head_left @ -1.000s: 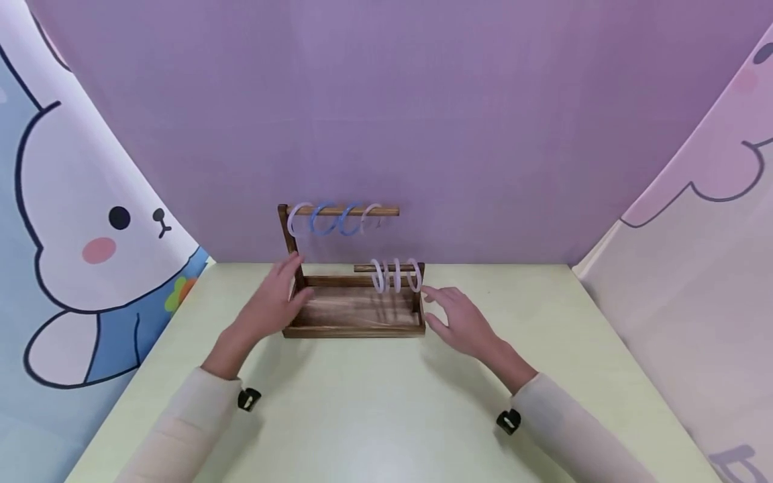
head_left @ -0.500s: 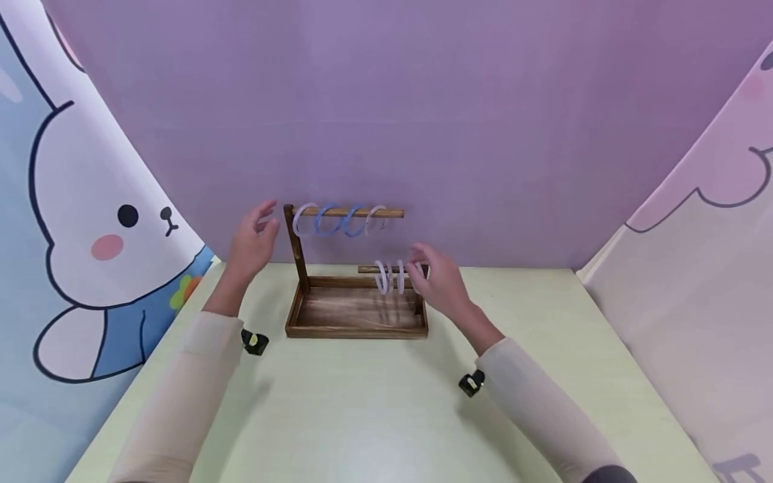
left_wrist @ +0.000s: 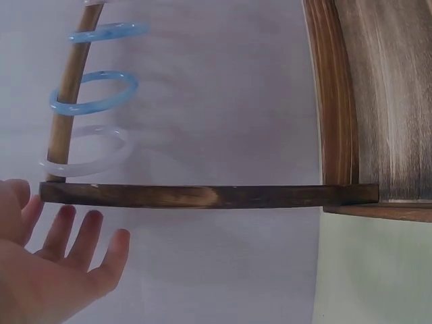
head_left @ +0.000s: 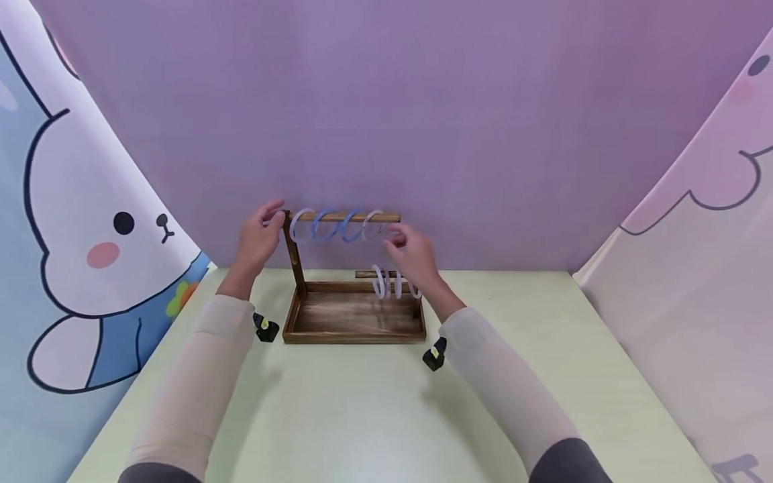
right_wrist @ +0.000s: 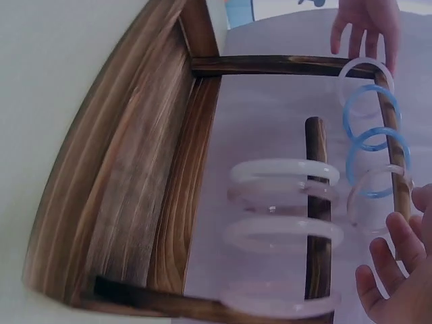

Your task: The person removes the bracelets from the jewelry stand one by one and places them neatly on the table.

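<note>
A brown wooden bangle stand (head_left: 353,339) has a tray base, a tall left post (left_wrist: 202,196) and two bars. From the upper bar (head_left: 389,218) hang a white bangle (left_wrist: 88,165), two blue bangles (right_wrist: 372,116) and a translucent pinkish bangle (right_wrist: 358,209). My left hand (head_left: 256,238) is at the top of the tall post, its fingertips right beside the wood. My right hand (head_left: 415,258), fingers loosely bent, reaches the free end of that bar, close to the pinkish bangle. Neither hand has a bangle in its fingers.
Several pale bangles (right_wrist: 283,233) hang on the shorter lower bar (right_wrist: 316,142), just below my right hand. The stand rests on a pale green table (head_left: 362,409) near its back edge. A purple backdrop (head_left: 483,134) rises behind, with cartoon-printed cloths at both sides.
My left hand has risen from the stand's left side to the top of the tall post. My right hand has moved up and left, from the lower bar to the upper bar's end.
</note>
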### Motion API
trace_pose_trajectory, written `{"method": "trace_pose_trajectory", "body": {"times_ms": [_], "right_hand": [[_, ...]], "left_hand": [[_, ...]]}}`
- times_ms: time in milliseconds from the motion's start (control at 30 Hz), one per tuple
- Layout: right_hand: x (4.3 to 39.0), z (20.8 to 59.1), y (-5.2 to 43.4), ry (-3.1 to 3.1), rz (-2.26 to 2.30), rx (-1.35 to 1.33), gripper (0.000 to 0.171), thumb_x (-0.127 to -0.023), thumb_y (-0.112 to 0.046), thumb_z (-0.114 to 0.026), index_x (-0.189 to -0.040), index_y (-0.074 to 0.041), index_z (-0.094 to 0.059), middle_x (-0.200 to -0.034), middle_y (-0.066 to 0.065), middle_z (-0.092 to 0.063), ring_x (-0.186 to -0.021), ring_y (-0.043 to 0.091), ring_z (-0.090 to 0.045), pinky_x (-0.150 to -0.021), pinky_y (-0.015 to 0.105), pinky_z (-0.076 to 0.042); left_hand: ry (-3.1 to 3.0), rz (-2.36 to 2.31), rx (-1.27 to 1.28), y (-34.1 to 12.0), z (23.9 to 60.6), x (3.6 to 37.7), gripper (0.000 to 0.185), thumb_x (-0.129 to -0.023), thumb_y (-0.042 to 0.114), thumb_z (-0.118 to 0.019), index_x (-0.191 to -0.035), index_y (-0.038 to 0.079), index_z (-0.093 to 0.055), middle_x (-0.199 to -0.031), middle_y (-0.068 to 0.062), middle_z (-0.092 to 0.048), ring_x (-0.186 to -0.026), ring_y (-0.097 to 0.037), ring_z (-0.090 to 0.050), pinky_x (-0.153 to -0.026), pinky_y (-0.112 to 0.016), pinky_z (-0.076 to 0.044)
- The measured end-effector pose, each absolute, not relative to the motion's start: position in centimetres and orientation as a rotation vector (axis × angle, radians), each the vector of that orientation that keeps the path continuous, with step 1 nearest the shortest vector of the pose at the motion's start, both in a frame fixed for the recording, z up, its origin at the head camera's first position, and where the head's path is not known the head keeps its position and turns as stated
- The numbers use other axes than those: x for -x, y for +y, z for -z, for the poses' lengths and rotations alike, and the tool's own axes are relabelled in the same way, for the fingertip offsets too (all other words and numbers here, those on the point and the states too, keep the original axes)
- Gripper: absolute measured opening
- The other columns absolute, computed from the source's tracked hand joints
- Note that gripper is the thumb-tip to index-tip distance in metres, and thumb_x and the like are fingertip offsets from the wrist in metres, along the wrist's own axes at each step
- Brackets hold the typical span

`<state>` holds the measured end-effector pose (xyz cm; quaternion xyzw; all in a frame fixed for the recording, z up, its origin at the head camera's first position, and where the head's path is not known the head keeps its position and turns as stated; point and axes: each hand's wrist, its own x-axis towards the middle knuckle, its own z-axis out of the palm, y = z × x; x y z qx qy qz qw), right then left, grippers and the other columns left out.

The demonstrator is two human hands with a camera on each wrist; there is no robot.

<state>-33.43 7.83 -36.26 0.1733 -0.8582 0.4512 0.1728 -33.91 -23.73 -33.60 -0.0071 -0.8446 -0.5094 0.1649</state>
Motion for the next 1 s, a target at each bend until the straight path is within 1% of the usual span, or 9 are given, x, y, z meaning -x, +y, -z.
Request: {"method": "trace_pose_trajectory", "body": {"times_ms": [100,167,233,333,400,533,667,833,1000], "right_hand": [[33.8,36.0,7.0,-2.449,-1.327,-0.45,0.035,-0.097,-0.022,-0.07,-0.128,-0.008,-0.067,-0.106,0.008,-0.076,-0.097,0.024,-0.07,-0.083,0.04,-0.059],[34.1,35.8,6.4,-2.463,-1.355,-0.419,0.035,-0.097,-0.024,-0.071,-0.128,-0.009,-0.068,-0.106,0.006,-0.075,-0.097,0.022,-0.068,-0.082,0.038,-0.058],[34.2,35.6,5.9,-2.476,-1.369,-0.404,0.036,-0.097,-0.025,-0.071,-0.129,-0.01,-0.068,-0.106,0.005,-0.075,-0.097,0.021,-0.068,-0.082,0.036,-0.057],[34.3,35.5,5.1,-2.494,-1.367,-0.388,0.036,-0.097,-0.027,-0.071,-0.129,-0.01,-0.068,-0.105,0.005,-0.074,-0.095,0.021,-0.067,-0.08,0.035,-0.056],[34.3,35.4,4.7,-2.5,-1.365,-0.373,0.035,-0.097,-0.027,-0.072,-0.126,-0.01,-0.069,-0.103,0.006,-0.074,-0.093,0.021,-0.066,-0.077,0.035,-0.055],[34.4,35.4,3.9,-2.506,-1.376,-0.33,0.03,-0.095,-0.028,-0.073,-0.121,-0.012,-0.071,-0.1,0.005,-0.073,-0.089,0.02,-0.064,-0.072,0.031,-0.053],[34.4,35.6,3.5,-2.495,-1.4,-0.304,0.026,-0.095,-0.027,-0.074,-0.115,-0.011,-0.073,-0.098,0.005,-0.074,-0.088,0.02,-0.065,-0.07,0.03,-0.052],[34.6,36.0,3.4,-2.456,-1.423,-0.261,0.018,-0.094,-0.027,-0.075,-0.106,-0.013,-0.076,-0.095,0.003,-0.075,-0.085,0.018,-0.065,-0.069,0.028,-0.05],[34.8,36.4,3.5,-2.412,-1.399,-0.252,0.013,-0.094,-0.025,-0.075,-0.1,-0.013,-0.078,-0.092,0.003,-0.076,-0.081,0.016,-0.065,-0.068,0.027,-0.049]], "left_hand": [[-2.407,1.465,0.001,-23.7,33.5,34.1,0.048,-0.107,0.041,-0.047,-0.147,0.015,-0.054,-0.143,-0.016,-0.058,-0.116,-0.028,-0.059,-0.081,-0.021,-0.051],[-2.433,1.465,-0.007,-23.6,33.4,34.3,0.049,-0.106,0.043,-0.048,-0.146,0.016,-0.055,-0.142,-0.015,-0.058,-0.114,-0.027,-0.058,-0.084,-0.026,-0.053],[-2.46,1.462,-0.016,-23.6,33.2,34.4,0.049,-0.106,0.045,-0.048,-0.146,0.017,-0.055,-0.142,-0.015,-0.056,-0.114,-0.029,-0.057,-0.089,-0.033,-0.055],[-2.474,1.487,-0.027,-23.5,33.1,34.4,0.048,-0.107,0.043,-0.049,-0.145,0.016,-0.056,-0.14,-0.015,-0.055,-0.116,-0.029,-0.055,-0.093,-0.039,-0.056],[-2.465,1.51,-0.037,-23.5,33.1,34.4,0.046,-0.106,0.042,-0.05,-0.143,0.015,-0.057,-0.137,-0.014,-0.056,-0.114,-0.028,-0.056,-0.091,-0.038,-0.057],[-2.443,1.553,-0.043,-23.2,33.3,34.4,0.044,-0.106,0.041,-0.051,-0.14,0.014,-0.059,-0.129,-0.011,-0.056,-0.108,-0.02,-0.055,-0.089,-0.036,-0.059],[-2.432,1.572,-0.028,-23.0,33.4,34.3,0.044,-0.106,0.042,-0.051,-0.14,0.014,-0.059,-0.125,-0.008,-0.056,-0.106,-0.016,-0.054,-0.092,-0.042,-0.06],[-2.436,1.567,-0.01,-22.8,33.4,34.0,0.045,-0.106,0.042,-0.05,-0.141,0.014,-0.058,-0.13,-0.011,-0.056,-0.108,-0.019,-0.054,-0.093,-0.047,-0.059],[-2.448,1.549,-0.015,-22.6,33.4,33.9,0.046,-0.107,0.043,-0.049,-0.141,0.014,-0.057,-0.135,-0.013,-0.055,-0.109,-0.02,-0.054,-0.092,-0.045,-0.059]]}}
